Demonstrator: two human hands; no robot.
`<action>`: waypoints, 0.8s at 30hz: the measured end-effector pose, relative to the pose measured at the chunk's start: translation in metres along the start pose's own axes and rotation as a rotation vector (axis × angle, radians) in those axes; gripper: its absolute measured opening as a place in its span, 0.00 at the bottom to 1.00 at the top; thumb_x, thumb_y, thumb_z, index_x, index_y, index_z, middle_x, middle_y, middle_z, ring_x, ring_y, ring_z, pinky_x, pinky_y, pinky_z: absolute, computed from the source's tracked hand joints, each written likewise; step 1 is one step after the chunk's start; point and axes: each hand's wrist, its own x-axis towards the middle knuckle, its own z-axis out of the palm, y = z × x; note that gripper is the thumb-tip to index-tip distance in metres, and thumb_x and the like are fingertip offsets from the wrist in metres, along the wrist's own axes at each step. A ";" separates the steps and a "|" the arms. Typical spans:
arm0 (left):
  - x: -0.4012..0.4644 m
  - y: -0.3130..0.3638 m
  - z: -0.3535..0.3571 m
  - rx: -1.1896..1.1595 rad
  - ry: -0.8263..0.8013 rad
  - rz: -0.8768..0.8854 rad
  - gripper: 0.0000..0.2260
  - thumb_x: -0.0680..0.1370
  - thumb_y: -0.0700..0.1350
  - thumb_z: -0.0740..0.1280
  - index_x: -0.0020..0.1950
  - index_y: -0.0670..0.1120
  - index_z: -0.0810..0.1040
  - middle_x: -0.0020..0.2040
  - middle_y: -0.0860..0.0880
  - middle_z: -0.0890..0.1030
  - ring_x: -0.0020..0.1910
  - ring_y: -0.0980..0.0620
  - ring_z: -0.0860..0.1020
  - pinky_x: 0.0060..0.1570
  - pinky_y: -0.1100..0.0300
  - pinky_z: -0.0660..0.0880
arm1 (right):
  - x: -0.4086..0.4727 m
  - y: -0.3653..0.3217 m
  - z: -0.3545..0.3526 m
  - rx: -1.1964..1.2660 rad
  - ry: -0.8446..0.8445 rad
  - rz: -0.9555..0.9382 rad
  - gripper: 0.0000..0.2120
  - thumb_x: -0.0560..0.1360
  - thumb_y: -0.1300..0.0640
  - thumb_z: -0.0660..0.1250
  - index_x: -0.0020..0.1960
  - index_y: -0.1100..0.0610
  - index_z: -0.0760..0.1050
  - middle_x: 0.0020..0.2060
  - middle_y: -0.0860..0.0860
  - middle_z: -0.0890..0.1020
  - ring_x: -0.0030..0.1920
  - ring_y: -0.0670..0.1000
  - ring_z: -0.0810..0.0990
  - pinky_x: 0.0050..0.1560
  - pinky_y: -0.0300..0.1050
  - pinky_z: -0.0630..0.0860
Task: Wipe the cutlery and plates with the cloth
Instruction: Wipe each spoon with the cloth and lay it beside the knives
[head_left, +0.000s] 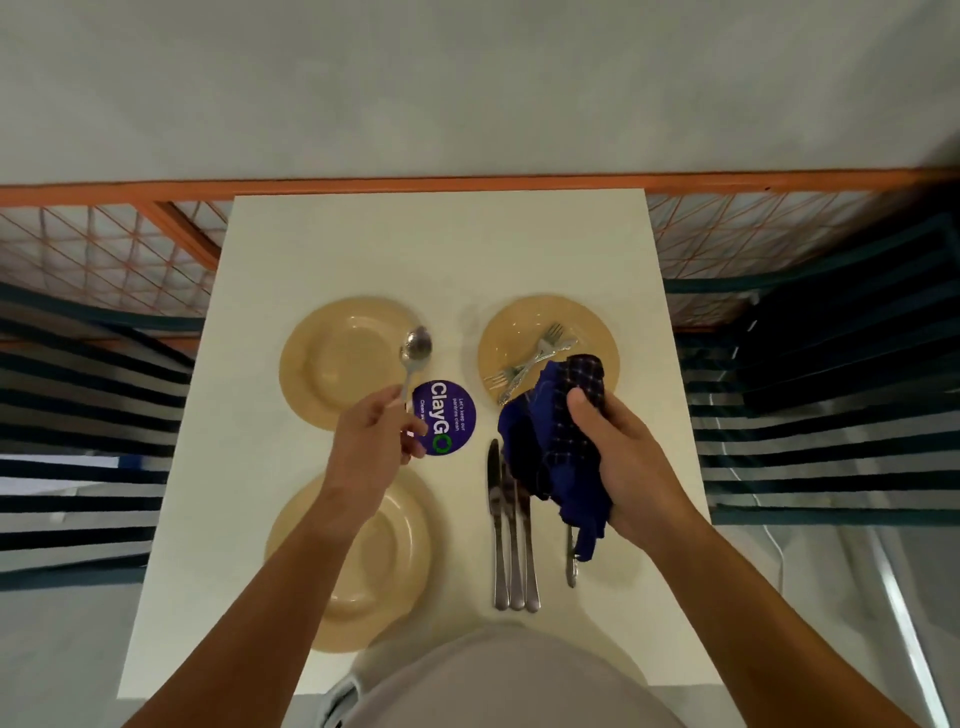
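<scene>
My left hand (371, 441) holds a metal spoon (414, 353) by its handle, the bowl raised over the right edge of the far left tan plate (322, 358). My right hand (618, 457) grips a bunched dark blue checked cloth (558, 441). On the far right tan plate (592, 322) lie crossed forks (535, 358), partly under the cloth. A third tan plate (384, 561) sits near left, under my left forearm. Three knives (511, 540) lie side by side near the front. Another utensil (572, 564) lies to their right, mostly hidden by the cloth.
A round purple sticker (447, 418) marks the middle of the white table (441, 249). Orange mesh railing (114, 249) runs behind the table, and dark slatted chairs (810, 395) stand at both sides.
</scene>
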 end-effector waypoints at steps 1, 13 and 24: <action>-0.013 0.003 0.000 -0.033 -0.036 0.007 0.16 0.81 0.35 0.60 0.66 0.45 0.79 0.36 0.45 0.82 0.29 0.52 0.76 0.32 0.61 0.72 | -0.008 0.002 0.005 -0.082 -0.012 -0.067 0.10 0.84 0.53 0.65 0.63 0.45 0.80 0.54 0.49 0.88 0.55 0.54 0.87 0.53 0.51 0.84; -0.105 0.015 -0.043 -0.468 -0.543 0.122 0.23 0.84 0.30 0.55 0.78 0.45 0.69 0.69 0.46 0.79 0.67 0.43 0.78 0.68 0.47 0.75 | -0.096 0.005 0.087 -0.444 0.031 -0.896 0.23 0.82 0.70 0.64 0.71 0.49 0.75 0.61 0.43 0.84 0.65 0.42 0.81 0.65 0.37 0.77; -0.167 0.036 -0.087 -0.983 -0.643 -0.104 0.31 0.82 0.62 0.56 0.67 0.39 0.81 0.69 0.41 0.80 0.69 0.43 0.79 0.66 0.48 0.77 | -0.117 0.065 0.145 -0.944 -0.142 -1.075 0.24 0.81 0.58 0.62 0.77 0.54 0.70 0.79 0.48 0.70 0.83 0.47 0.55 0.83 0.54 0.55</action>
